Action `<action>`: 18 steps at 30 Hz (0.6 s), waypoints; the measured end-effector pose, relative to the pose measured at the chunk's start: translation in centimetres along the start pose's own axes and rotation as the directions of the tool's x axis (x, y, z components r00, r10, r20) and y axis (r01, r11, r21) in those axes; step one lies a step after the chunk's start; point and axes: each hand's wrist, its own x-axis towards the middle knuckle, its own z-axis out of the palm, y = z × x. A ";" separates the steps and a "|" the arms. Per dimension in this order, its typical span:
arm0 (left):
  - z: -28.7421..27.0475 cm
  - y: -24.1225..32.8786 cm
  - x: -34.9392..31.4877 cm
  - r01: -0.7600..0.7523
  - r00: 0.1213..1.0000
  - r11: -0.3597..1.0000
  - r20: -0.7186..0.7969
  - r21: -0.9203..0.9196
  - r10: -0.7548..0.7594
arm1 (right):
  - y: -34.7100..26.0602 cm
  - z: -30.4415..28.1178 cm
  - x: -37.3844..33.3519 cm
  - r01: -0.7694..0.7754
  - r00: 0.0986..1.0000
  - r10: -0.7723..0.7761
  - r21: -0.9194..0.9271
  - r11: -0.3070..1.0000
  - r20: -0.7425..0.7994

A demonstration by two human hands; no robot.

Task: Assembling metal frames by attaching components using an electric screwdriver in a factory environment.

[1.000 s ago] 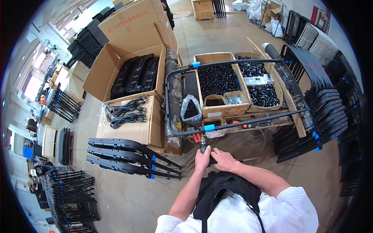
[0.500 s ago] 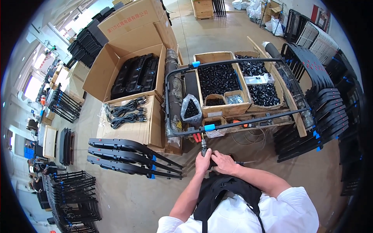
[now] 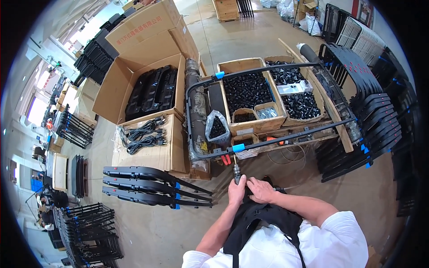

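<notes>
A power drill (image 3: pixel 237 173) points away from me, held in both my hands. My left hand (image 3: pixel 236 193) is closed round its front body just behind the chuck. My right hand (image 3: pixel 260 190) is closed on the drill's rear part, which the fingers mostly hide. The thin bit reaches the near rail of a black tubular frame (image 3: pixel 286 135), left of a piece of blue tape (image 3: pixel 238 147); whether it touches the rail I cannot tell. The frame lies flat across wooden bins and two wrapped side supports. Red-handled pliers (image 3: pixel 226 160) sit just left of the bit.
Bins (image 3: pixel 261 127) of small black parts stand under the frame, beside a plastic bag (image 3: pixel 218 127) of similar pieces. To the left are an open carton (image 3: pixel 108 89) and coiled black cables (image 3: pixel 143 136). Stacked black frames stand at left (image 3: pixel 143 185) and right (image 3: pixel 375 120).
The drill and both hands have drawn slightly back toward me, and more of the bit shows below the rail. The whole view has shifted a little; the frame stays in place.
</notes>
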 end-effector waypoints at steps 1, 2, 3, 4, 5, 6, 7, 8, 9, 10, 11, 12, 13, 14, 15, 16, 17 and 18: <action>0.3 0.4 -0.3 0.008 1.000 1.000 0.018 -0.002 -0.008 | 0.2 0.1 -0.4 -0.041 0.999 0.041 -0.016 0.999 0.026; 0.5 0.6 -0.3 0.006 1.000 1.000 0.019 -0.003 -0.006 | 0.3 0.0 -0.7 -0.077 0.995 0.079 -0.035 0.996 0.055; 0.7 0.8 -0.4 -0.009 0.999 1.000 0.042 0.027 0.007 | 0.5 -0.1 -1.0 -0.078 0.995 0.080 -0.036 0.996 0.053; 1.0 0.9 -0.4 -0.024 0.998 0.998 0.066 0.057 0.020 | 0.6 -0.1 -1.3 -0.094 0.995 0.095 -0.037 0.995 0.027; 1.4 1.1 -0.4 -0.042 0.998 0.999 0.054 0.033 0.040 | 0.7 -0.3 -1.4 -0.112 0.994 0.112 -0.037 0.993 0.001; 1.5 1.2 -0.5 -0.045 0.997 0.998 0.058 0.034 0.043 | 0.7 -0.5 -1.5 -0.116 0.993 0.116 -0.038 0.993 -0.002; 1.6 1.3 -0.6 -0.034 0.998 0.999 0.051 0.019 0.033 | 0.9 -0.7 -1.4 -0.113 0.994 0.113 -0.044 0.993 0.004; 1.7 1.3 -0.6 -0.024 0.999 1.000 0.045 0.005 0.024 | 1.0 -0.9 -1.4 -0.112 0.994 0.113 -0.050 0.992 0.008; 1.9 1.1 -0.5 -0.028 0.998 1.000 0.052 0.009 0.027 | 1.1 -0.9 -1.3 -0.118 0.993 0.118 -0.049 0.992 0.002; 1.9 0.9 -0.2 -0.028 0.998 1.000 0.048 -0.005 0.029 | 1.2 -1.0 -1.2 -0.111 0.994 0.111 -0.052 0.992 -0.001; 2.0 0.6 0.0 -0.027 0.999 0.999 0.044 -0.019 0.028 | 1.1 -1.1 -1.2 -0.105 0.995 0.105 -0.055 0.993 -0.003; 2.1 0.4 0.1 -0.029 0.998 0.999 0.049 -0.015 0.030 | 1.2 -1.3 -1.2 -0.110 0.994 0.109 -0.054 0.993 -0.007; 2.2 0.2 0.3 -0.016 0.998 0.999 0.054 -0.029 0.018 | 1.2 -1.5 -1.2 -0.123 0.992 0.123 -0.054 0.991 -0.004; 2.3 0.3 0.3 -0.003 0.998 0.999 0.059 -0.044 0.006 | 1.3 -1.7 -1.1 -0.135 0.991 0.135 -0.054 0.989 -0.002; 2.4 0.3 0.4 -0.005 0.998 0.999 0.062 -0.041 0.007 | 1.5 -1.6 -1.1 -0.138 0.990 0.138 -0.053 0.989 -0.005; 2.5 0.4 0.4 -0.008 0.998 0.999 0.061 -0.050 0.011 | 1.8 -1.4 -1.1 -0.140 0.990 0.140 -0.035 0.990 -0.007; 2.5 0.8 0.3 -0.011 0.998 0.998 0.059 -0.059 0.014 | 1.8 -1.5 -1.0 -0.141 0.990 0.141 -0.017 0.990 -0.009; 2.5 1.3 0.2 -0.011 0.998 0.998 0.060 -0.057 0.014 | 1.8 -1.6 -1.0 -0.143 0.990 0.143 -0.015 0.990 -0.011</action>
